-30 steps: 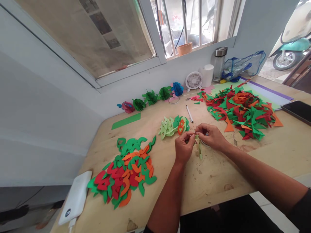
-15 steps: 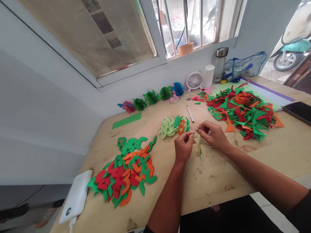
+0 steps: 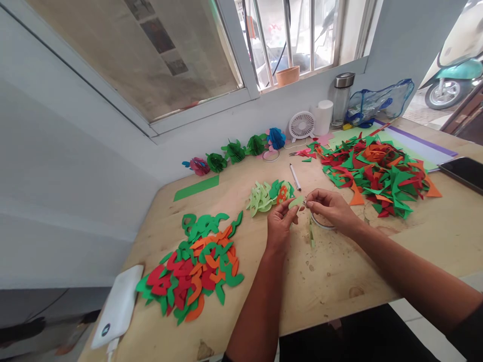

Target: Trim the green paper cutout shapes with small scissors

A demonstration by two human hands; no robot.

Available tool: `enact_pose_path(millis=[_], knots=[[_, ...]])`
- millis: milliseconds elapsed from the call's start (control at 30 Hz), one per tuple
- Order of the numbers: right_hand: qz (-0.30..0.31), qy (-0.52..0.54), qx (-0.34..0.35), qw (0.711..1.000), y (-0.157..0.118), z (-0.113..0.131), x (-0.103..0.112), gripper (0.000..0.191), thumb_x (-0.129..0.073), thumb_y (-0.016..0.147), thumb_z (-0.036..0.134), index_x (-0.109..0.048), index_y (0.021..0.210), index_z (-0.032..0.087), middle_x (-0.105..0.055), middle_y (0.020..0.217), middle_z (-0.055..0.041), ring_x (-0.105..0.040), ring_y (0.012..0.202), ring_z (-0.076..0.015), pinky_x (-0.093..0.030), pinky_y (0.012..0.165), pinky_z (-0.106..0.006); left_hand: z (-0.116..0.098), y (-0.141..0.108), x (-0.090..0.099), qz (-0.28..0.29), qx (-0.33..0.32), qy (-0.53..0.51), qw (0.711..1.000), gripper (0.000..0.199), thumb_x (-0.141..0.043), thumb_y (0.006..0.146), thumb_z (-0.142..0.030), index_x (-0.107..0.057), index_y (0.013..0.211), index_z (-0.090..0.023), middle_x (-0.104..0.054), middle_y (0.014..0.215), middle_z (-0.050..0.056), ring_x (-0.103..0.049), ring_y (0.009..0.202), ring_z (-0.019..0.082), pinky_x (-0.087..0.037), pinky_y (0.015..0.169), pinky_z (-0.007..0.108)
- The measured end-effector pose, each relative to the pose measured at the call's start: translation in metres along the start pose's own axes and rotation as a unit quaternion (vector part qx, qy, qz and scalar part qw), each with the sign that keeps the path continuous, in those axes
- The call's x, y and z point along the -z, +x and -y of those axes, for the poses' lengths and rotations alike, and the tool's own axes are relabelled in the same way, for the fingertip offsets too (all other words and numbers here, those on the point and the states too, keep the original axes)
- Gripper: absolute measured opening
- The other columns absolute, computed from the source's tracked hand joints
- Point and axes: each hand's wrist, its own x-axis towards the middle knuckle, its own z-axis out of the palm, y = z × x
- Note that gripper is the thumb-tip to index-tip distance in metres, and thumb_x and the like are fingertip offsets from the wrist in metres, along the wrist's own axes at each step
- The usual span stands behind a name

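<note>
My left hand (image 3: 279, 221) pinches a small light green paper piece (image 3: 296, 202) between thumb and fingers. Close beside it on the right, my right hand (image 3: 327, 207) is closed on something small that I cannot make out, its fingertips near the paper. A tape roll (image 3: 322, 223) lies partly under my right hand. Just below the hands is a light green scrap (image 3: 312, 236). Behind my left hand sit light green cutouts (image 3: 260, 198), with green and orange ones (image 3: 282, 191) beside them. A white pen (image 3: 295, 177) lies beyond my hands.
Curved green, red and orange cutouts (image 3: 199, 266) are heaped at the left, pointed scraps (image 3: 377, 171) at the right. Along the wall stand paper flowers (image 3: 234, 151), a fan (image 3: 302, 125) and a bottle (image 3: 342, 100). A power bank (image 3: 118, 306) and phone (image 3: 464, 173) lie near opposite edges.
My left hand has turned and shifted slightly left, and the light green piece now shows in its fingers. My right hand has moved very little.
</note>
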Motion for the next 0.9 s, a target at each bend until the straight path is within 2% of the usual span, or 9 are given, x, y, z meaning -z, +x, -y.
enact_pose_path(millis=[200,400,567,767,900], knots=[[0.032,0.014,0.003,0.999,-0.001,0.0,0.0,0.018,-0.062,0.074,0.034,-0.058,0.074,0.017,-0.053,0.063,0.0012,-0.045,0.058,-0.0102,-0.036,0.054,-0.024,-0.002,-0.002,-0.001,-0.032,-0.042,0.068,0.996,0.017,-0.067,0.067,-0.025,-0.07,0.078,-0.013,-0.063,0.063,0.001,-0.045,0.049,0.006,-0.039,0.055,0.021],[0.051,-0.006,0.01,0.999,-0.001,-0.009,0.002,0.013,-0.06,0.076,0.031,-0.058,0.077,0.017,-0.049,0.064,0.002,-0.041,0.059,-0.0103,-0.032,0.052,-0.024,0.0,-0.005,-0.003,-0.058,-0.077,0.136,0.986,0.018,-0.062,0.069,-0.02,-0.07,0.083,-0.013,-0.064,0.067,0.002,-0.053,0.057,0.01,-0.044,0.057,0.022],[0.057,-0.053,0.014,0.997,0.001,-0.018,0.003,0.013,-0.057,0.077,0.031,-0.057,0.076,0.018,-0.047,0.062,0.003,-0.038,0.055,-0.0095,-0.028,0.049,-0.024,0.001,-0.007,-0.004,-0.039,-0.107,0.156,0.981,0.018,-0.063,0.071,-0.023,-0.071,0.084,-0.013,-0.068,0.071,0.004,-0.062,0.071,0.015,-0.049,0.067,0.026],[0.041,-0.12,0.019,0.992,0.002,-0.02,0.003,0.012,-0.055,0.076,0.029,-0.058,0.075,0.017,-0.046,0.058,0.0038,-0.038,0.053,-0.009,-0.03,0.048,-0.023,0.005,-0.004,-0.002,-0.01,-0.086,0.131,0.988,0.026,-0.068,0.069,-0.03,-0.072,0.09,-0.014,-0.072,0.087,0.008,-0.065,0.083,0.02,-0.05,0.078,0.03],[0.029,-0.159,0.035,0.986,0.002,-0.018,0.004,0.011,-0.054,0.076,0.027,-0.059,0.074,0.017,-0.05,0.06,0.0026,-0.042,0.055,-0.0098,-0.034,0.051,-0.023,0.007,-0.003,-0.001,0.01,-0.079,0.119,0.99,0.029,-0.07,0.067,-0.03,-0.072,0.09,-0.013,-0.072,0.087,0.009,-0.065,0.082,0.02,-0.049,0.078,0.03]])
